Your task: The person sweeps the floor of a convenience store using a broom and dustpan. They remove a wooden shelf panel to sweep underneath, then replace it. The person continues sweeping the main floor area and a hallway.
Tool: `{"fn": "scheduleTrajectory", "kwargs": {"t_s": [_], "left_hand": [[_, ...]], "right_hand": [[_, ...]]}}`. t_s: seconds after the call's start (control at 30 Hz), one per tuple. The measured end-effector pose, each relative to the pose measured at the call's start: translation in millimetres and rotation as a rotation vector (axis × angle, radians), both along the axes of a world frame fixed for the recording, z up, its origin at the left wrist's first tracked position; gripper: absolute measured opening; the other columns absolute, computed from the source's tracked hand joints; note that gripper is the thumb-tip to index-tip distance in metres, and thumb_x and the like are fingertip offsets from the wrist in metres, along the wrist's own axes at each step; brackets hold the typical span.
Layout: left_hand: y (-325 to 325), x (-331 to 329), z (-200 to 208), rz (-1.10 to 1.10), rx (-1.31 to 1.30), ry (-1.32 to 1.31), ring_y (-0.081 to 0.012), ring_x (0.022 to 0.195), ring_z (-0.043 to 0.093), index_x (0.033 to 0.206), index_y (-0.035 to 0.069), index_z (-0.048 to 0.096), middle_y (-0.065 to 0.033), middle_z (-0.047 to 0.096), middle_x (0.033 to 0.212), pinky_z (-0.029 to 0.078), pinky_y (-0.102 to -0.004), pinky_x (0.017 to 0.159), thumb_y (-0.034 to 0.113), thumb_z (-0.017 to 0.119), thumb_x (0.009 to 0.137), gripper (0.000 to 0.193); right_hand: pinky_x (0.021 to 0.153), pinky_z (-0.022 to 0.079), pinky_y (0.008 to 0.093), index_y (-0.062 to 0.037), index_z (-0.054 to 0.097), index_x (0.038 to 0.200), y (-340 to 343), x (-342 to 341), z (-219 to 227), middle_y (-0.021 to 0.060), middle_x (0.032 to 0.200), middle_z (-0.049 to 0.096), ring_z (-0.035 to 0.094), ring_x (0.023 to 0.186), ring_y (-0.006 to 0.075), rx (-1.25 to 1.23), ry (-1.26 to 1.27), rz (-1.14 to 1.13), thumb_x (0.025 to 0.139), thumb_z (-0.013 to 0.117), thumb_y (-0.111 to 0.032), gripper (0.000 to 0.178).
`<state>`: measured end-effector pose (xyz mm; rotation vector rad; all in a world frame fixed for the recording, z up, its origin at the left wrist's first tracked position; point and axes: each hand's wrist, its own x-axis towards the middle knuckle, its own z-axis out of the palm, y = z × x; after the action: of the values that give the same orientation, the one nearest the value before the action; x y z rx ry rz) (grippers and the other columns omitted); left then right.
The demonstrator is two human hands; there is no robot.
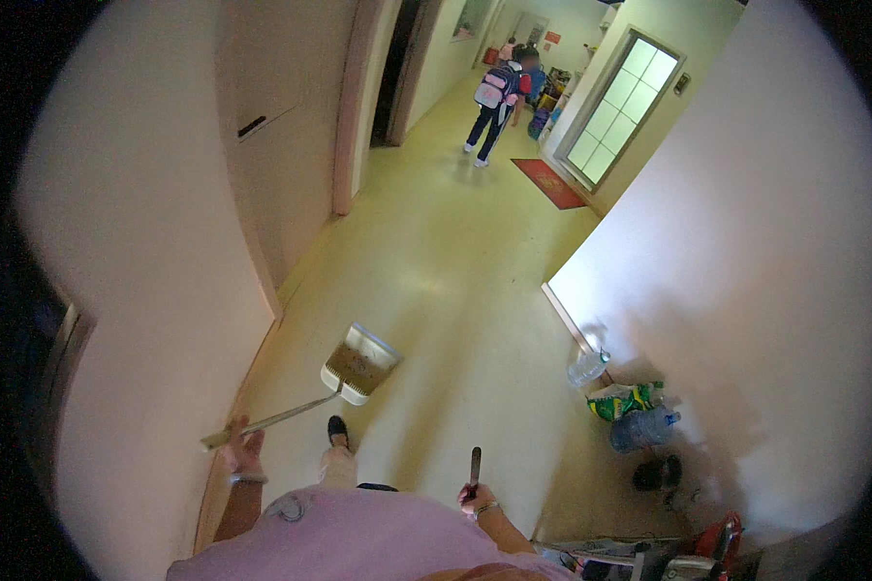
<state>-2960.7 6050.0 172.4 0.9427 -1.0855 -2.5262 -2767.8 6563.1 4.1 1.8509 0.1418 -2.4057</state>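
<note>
At the lower left my left hand (245, 452) is closed round the pale handle of a long-handled dustpan (361, 360). The white pan hangs or rests over the floor ahead of my foot, with dark dirt or stains inside; whether it touches the floor, I cannot tell. Low in the middle my right hand (475, 498) grips a dark brown stick-like handle (476, 465) that points up and ahead. The rest of that handle is hidden, so its kind does not show.
A pale, shiny corridor floor (426, 281) runs ahead. Bottles (639, 429) and a green bag (622, 400) line the right wall. A person with a backpack (494, 89) stands farther off, near a red mat (549, 184). Closed door (291, 136) at left.
</note>
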Motion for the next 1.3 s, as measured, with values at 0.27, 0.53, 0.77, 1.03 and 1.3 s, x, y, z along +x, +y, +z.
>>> {"fn": "scheduleTrajectory", "kwargs": {"t_s": [0.27,0.53,0.77,1.03,1.3], "left_hand": [[60.4,-285.6,37.0,-0.251,-0.031,-0.013,-0.0183,0.083,0.062,0.111,0.013,0.051,-0.0057,0.06,0.109,0.056,-0.0294,0.071,0.03,0.064,0.089,0.031],[162.4,-530.2,75.2,-0.444,-0.025,0.015,-0.0165,0.089,0.061,0.114,0.007,0.053,-0.0074,0.059,0.116,0.057,-0.0289,0.071,0.024,0.061,0.092,0.029],[275.4,-677.8,72.5,-0.35,0.012,0.069,-0.0227,0.091,0.063,0.125,0.004,0.044,-0.0135,0.057,0.119,0.059,-0.0321,0.072,0.025,0.058,0.093,0.04],[365.5,-825.8,101.5,-0.214,-0.027,-0.002,-0.0258,0.102,0.06,0.129,0.006,0.037,-0.0163,0.055,0.122,0.058,-0.0346,0.08,0.026,0.054,0.095,0.043],[447.9,-1024.3,68.1,-0.264,-0.098,0.016,-0.0233,0.1,0.06,0.128,0.006,0.038,-0.0148,0.055,0.122,0.057,-0.0347,0.078,0.025,0.055,0.094,0.042]], "right_hand": [[0.044,0.044,0.0299,-0.0093,0.05,0.068,29.0,-113.9,46.2,0.0026,0.058,0.052,0.052,0.05,0.0181,0.196,-0.069,-0.044,0.089,0.041,-0.018,0.024],[0.043,0.044,0.0292,-0.0098,0.051,0.068,64.1,-232.5,67.0,0.0022,0.058,0.052,0.052,0.05,0.018,0.281,-0.164,-0.121,0.09,0.041,-0.02,0.025],[0.043,0.044,0.0287,-0.0103,0.051,0.068,164.3,-406.2,32.0,0.0018,0.058,0.052,0.053,0.05,0.0178,0.303,-0.147,-0.13,0.09,0.042,-0.021,0.026],[0.041,0.045,0.0272,-0.0116,0.054,0.068,309.9,-734.3,15.4,0.001,0.058,0.053,0.054,0.049,0.0172,0.022,-0.107,-0.311,0.091,0.043,-0.024,0.028],[0.037,0.041,0.028,-0.0088,0.052,0.072,390.8,-945.6,12.6,0.0032,0.057,0.052,0.048,0.043,0.0175,0.076,-0.067,-0.17,0.089,0.044,-0.022,0.023]]}}
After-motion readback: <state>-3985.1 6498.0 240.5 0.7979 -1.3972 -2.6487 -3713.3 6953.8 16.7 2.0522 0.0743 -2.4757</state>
